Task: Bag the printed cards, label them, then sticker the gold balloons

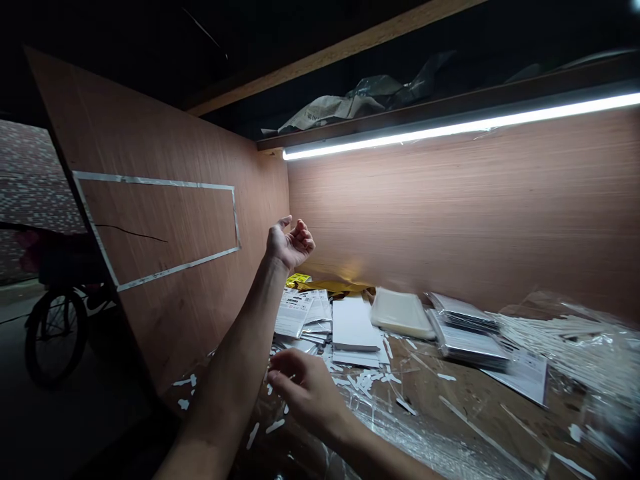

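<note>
My left hand [291, 245] is raised in front of the back panel, palm turned up, with its fingers loosely curled and the thumb apart. Nothing shows in it. Lower down, my right hand [307, 390] is beside my left forearm, thumb and forefinger bent with a gap between them; I see nothing held there. Whether its fingertips touch the forearm I cannot tell. Beyond the hands lie printed cards [293, 313] in a loose pile, a stack of white cards [355, 325] and a stack of clear plastic sleeves [401, 312]. White paper scraps [367, 381] are scattered nearby.
Wooden panels close off the left side [175, 227] and back [450, 213]. A lit tube lamp [450, 125] runs under the shelf. To the right are wrapped card packs [467, 333] and many white sticks [560, 340] with clear plastic. Yellow packaging [345, 287] lies behind.
</note>
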`<state>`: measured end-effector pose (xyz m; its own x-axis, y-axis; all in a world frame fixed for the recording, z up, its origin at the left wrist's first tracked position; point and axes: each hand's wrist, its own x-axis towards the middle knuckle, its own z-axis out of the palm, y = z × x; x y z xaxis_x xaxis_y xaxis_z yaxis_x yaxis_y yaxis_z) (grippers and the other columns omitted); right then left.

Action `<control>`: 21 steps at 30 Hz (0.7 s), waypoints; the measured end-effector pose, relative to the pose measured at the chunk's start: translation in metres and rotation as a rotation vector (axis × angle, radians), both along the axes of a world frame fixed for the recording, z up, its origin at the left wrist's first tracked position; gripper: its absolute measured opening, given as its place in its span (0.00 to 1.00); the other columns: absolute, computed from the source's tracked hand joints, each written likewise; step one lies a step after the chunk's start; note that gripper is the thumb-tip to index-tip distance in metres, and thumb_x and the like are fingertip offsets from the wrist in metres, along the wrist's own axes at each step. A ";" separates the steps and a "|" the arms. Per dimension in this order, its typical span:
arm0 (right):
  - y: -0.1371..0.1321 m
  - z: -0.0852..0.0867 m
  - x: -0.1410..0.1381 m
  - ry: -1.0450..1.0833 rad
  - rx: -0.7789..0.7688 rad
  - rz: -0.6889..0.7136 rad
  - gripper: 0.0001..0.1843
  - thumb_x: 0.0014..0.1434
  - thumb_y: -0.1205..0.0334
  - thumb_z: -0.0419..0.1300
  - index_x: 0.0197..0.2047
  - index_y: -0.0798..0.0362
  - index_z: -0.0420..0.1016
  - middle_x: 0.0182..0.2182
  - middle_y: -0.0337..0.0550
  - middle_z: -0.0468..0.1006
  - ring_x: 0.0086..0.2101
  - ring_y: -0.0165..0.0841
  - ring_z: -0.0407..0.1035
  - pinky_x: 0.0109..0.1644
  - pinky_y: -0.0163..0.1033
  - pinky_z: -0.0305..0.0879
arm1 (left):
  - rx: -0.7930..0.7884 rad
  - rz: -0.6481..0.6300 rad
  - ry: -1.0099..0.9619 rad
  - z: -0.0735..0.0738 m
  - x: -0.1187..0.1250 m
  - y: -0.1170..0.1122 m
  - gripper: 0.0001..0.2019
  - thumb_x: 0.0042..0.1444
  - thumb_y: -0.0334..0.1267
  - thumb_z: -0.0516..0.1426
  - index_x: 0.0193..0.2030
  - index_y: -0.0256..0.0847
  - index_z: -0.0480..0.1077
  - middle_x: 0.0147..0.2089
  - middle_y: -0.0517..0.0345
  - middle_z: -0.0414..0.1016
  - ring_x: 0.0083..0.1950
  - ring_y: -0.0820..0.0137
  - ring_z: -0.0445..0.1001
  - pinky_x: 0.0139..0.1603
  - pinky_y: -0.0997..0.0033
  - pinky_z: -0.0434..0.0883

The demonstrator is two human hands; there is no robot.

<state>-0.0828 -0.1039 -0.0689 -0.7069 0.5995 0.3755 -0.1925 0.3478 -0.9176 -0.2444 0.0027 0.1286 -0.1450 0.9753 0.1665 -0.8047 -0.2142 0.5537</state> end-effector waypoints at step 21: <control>-0.027 -0.011 -0.027 0.264 -0.616 0.268 0.17 0.55 0.51 0.70 0.41 0.51 0.74 0.36 0.38 0.76 0.33 0.30 0.70 0.39 0.38 0.70 | 0.068 0.028 -0.043 0.020 -0.009 -0.003 0.14 0.64 0.42 0.55 0.30 0.38 0.71 0.23 0.58 0.75 0.19 0.71 0.72 0.22 0.70 0.63</control>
<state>-0.1094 -0.1311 -0.0802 -0.7915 0.5763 0.2036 -0.4410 -0.3079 -0.8430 -0.2532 -0.0002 0.1489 -0.1808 0.9574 0.2251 -0.8203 -0.2730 0.5025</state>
